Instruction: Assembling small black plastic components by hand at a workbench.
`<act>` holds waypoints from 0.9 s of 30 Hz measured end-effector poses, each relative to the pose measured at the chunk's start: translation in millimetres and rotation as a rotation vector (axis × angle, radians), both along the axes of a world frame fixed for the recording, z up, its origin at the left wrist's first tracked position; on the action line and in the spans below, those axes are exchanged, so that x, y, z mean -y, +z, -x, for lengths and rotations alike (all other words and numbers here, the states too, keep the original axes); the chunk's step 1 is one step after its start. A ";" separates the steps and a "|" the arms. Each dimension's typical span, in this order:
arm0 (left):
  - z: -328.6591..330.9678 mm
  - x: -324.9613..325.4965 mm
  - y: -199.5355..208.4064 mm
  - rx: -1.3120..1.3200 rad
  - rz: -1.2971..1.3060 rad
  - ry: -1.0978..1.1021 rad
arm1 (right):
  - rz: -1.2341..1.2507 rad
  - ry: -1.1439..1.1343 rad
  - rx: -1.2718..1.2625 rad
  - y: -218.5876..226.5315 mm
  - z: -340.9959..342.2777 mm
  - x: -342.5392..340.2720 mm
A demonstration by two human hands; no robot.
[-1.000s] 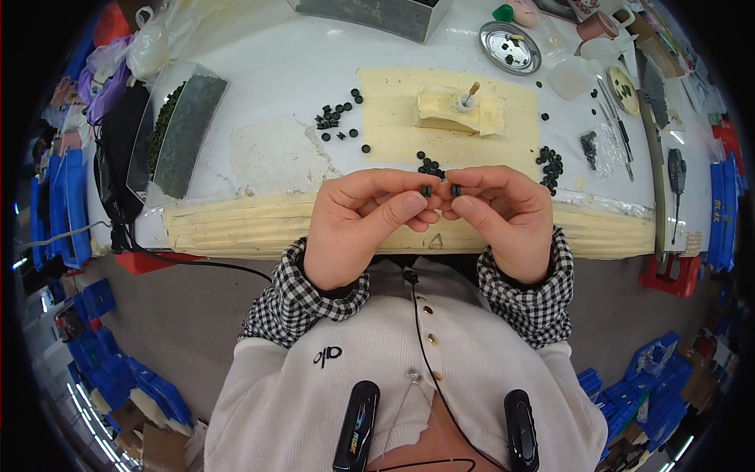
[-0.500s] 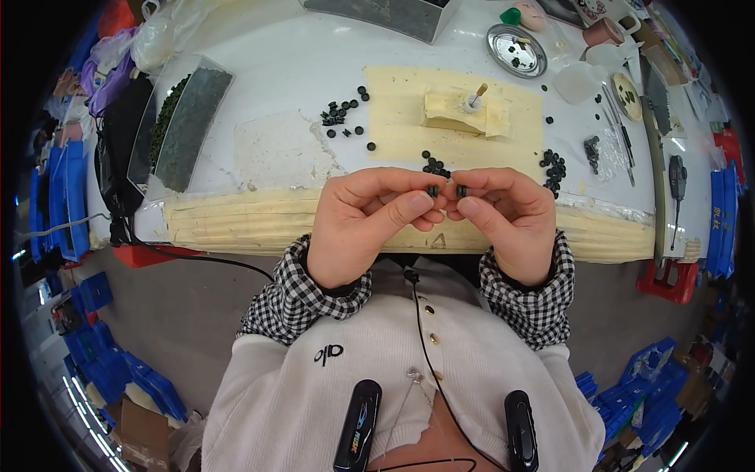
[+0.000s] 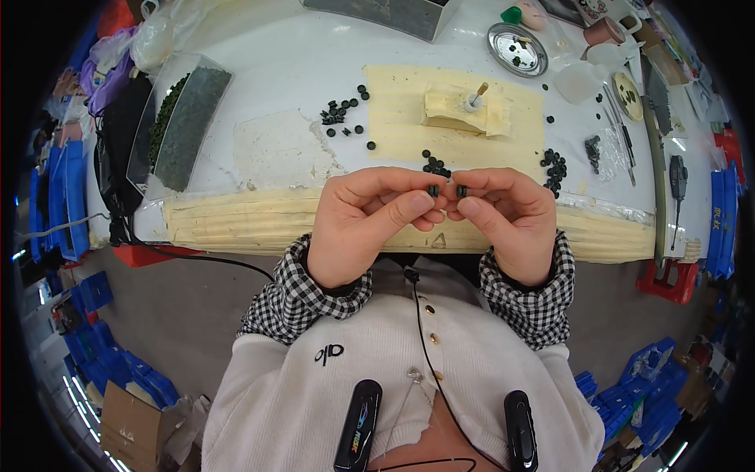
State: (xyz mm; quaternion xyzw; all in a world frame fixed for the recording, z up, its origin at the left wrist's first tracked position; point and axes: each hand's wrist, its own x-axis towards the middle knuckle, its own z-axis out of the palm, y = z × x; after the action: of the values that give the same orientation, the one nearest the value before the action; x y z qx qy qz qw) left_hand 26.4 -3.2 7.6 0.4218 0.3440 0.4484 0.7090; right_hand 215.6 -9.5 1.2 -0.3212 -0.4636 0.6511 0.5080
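Note:
Above the table's near edge, my left hand [image 3: 358,220] pinches a small dark green, wheel-like disc piece [image 3: 432,191] between thumb and forefinger. A matching disc piece [image 3: 462,191] sits in the thumb-and-finger pinch of my right hand [image 3: 511,220]. The two pieces are held side by side with a small gap, and my fingertips nearly meet. Just beyond my fingers lies a small cluster of similar discs [image 3: 434,164], partly hidden by my hands. More discs are scattered to the left [image 3: 334,112] and heaped at the right [image 3: 554,169].
A cream sheet [image 3: 393,86] lies under a cream block [image 3: 456,118] with a small upright wooden-tipped tool [image 3: 478,96]. At the left stands a clear-sided tray [image 3: 193,130] of dark green bits. A round metal dish [image 3: 515,31] and thin tools [image 3: 627,145] lie to the right.
My hands and the two pieces look the same. A cardboard box on the floor at the lower left has shifted and turned.

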 end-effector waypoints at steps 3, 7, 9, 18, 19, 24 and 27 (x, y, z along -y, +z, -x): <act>0.6 -0.4 -1.1 0.023 0.003 -0.008 | -0.008 -0.001 -0.010 0.1 0.5 -0.1; 1.9 -1.2 -2.2 0.051 0.011 -0.023 | -0.001 0.001 -0.019 0.0 0.2 -0.3; 1.8 -1.1 -1.9 0.047 0.013 -0.022 | 0.011 -0.004 -0.017 0.1 0.3 0.1; 1.6 -0.4 -2.6 0.047 0.015 -0.022 | 0.010 -0.005 -0.040 -2.1 0.0 0.2; 1.6 -0.6 -2.8 0.045 0.014 -0.023 | 0.012 -0.006 -0.037 -2.3 -0.2 0.2; 2.1 -0.5 -2.8 0.049 0.015 -0.024 | 0.010 -0.015 -0.024 -2.2 0.1 0.3; 2.1 -0.2 -4.1 0.055 0.017 -0.023 | 0.016 -0.013 -0.025 -2.7 -0.1 0.4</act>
State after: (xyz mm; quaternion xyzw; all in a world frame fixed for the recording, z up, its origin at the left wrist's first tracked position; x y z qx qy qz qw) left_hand 24.4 -3.0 3.5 0.4073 0.3235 0.4486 0.7268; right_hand 215.6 -9.8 -1.5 -0.3199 -0.4500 0.6554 0.5153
